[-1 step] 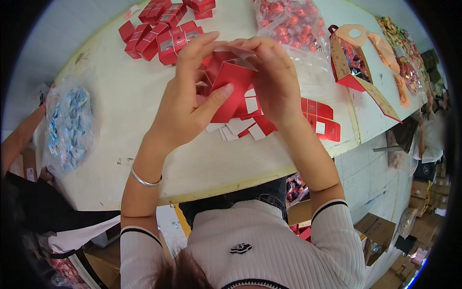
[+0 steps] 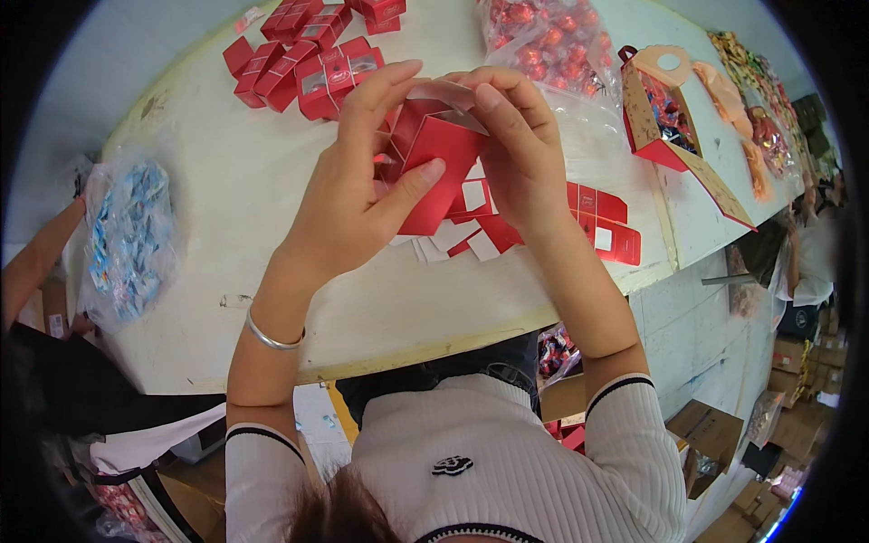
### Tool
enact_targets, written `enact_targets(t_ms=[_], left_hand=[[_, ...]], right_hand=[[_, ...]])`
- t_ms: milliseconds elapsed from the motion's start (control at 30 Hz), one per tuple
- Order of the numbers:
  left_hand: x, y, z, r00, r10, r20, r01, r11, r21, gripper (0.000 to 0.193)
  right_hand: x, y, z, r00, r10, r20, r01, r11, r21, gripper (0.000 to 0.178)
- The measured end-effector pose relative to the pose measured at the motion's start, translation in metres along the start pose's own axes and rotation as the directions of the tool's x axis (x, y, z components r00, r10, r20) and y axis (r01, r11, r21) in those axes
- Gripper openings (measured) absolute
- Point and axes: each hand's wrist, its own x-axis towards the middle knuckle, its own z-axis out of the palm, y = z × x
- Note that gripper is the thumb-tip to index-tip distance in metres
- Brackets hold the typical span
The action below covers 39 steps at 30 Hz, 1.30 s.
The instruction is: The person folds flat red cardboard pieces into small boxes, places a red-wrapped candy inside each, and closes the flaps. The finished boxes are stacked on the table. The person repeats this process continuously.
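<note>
My left hand (image 2: 356, 185) grips a small red cardboard box (image 2: 444, 154) above the table, its thumb pressed on the near face and its fingers round the far side. The top end stands uncovered, with pale flaps sticking up. My right hand (image 2: 520, 136) holds a flap at that end between thumb and fingers. Beneath the hands lie flat, unfolded red box blanks (image 2: 606, 222) with white inner faces. Beyond my left hand is a heap of folded red boxes (image 2: 294, 68), some with clear windows. What the held box contains is hidden.
A clear bag of red-wrapped balls (image 2: 548, 45) lies at the back, right of centre. To its right is an opened patterned box (image 2: 647, 122) with wrapped pieces. At the left, another person's arm (image 2: 41, 253) is beside a bag of blue-wrapped pieces (image 2: 134, 240). The pale table's edge (image 2: 434, 348) curves before me.
My right thumb has come up onto the flap of the box and now shows. The box and my left hand have shifted very slightly.
</note>
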Motion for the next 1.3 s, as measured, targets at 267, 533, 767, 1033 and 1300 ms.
enact_targets(t_ms=[267, 533, 767, 1033, 1300], left_hand=[[0.001, 0.003, -0.001, 0.999, -0.031, -0.012, 0.031, 0.999, 0.023, 0.055], [0.001, 0.012, 0.0, 0.988, -0.152, -0.016, 0.152, 0.988, -0.038, 0.053], [0.003, -0.001, 0.001, 0.994, -0.104, -0.028, 0.104, 0.995, -0.013, 0.045], [0.006, -0.006, 0.001, 0.964, -0.226, -0.141, 0.184, 0.948, -0.261, 0.038], [0.011, -0.005, -0.005, 0.975, -0.044, -0.217, 0.04, 0.999, -0.024, 0.027]], right_hand=[[-0.001, 0.001, 0.009, 0.993, 0.043, -0.109, -0.045, 0.999, -0.016, 0.023], [-0.003, 0.002, 0.005, 0.992, 0.048, -0.113, -0.063, 0.989, -0.13, 0.023], [-0.005, 0.008, 0.003, 0.995, 0.077, -0.06, -0.078, 0.997, -0.014, 0.023], [-0.008, 0.02, 0.011, 0.992, 0.04, -0.118, -0.055, 0.991, -0.121, 0.024], [-0.006, 0.035, 0.017, 0.892, -0.443, -0.088, 0.312, 0.745, -0.59, 0.023]])
